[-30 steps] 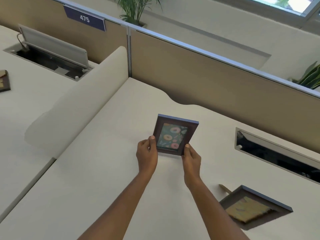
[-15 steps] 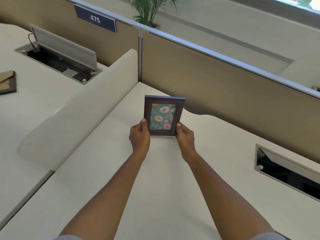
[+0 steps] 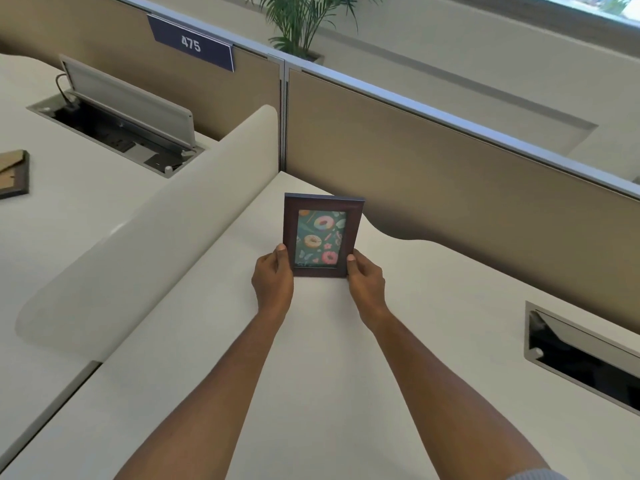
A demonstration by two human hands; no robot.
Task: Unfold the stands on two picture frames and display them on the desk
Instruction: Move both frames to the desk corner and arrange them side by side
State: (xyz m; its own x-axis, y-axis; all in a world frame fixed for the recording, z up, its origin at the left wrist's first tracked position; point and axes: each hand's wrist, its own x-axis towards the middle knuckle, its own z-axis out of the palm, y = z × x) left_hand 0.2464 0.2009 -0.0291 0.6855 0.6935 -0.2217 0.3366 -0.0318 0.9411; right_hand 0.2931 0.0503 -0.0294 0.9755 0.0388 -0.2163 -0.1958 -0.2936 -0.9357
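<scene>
A dark brown picture frame point(image 3: 322, 202) with a donut print stands upright on the white desk point(image 3: 311, 358), picture toward me, near the back left corner. My left hand point(image 3: 272, 278) grips its lower left edge and my right hand point(image 3: 367, 282) grips its lower right edge. The bottom edge of the frame touches or nearly touches the desk. Its stand is hidden behind it. The second frame from earlier is out of view.
Tan partition panels point(image 3: 450, 174) run behind the desk. A rounded white divider point(image 3: 156, 237) separates it from the left desk, which holds an open cable box point(image 3: 121, 123) and another frame lying face down point(image 3: 14, 173). A cable slot point(image 3: 585, 358) lies at right.
Both hands carried the frame away from me toward the back left corner and turned it from tilted to upright. The view shifted left, so the frame lying at the right dropped out of sight.
</scene>
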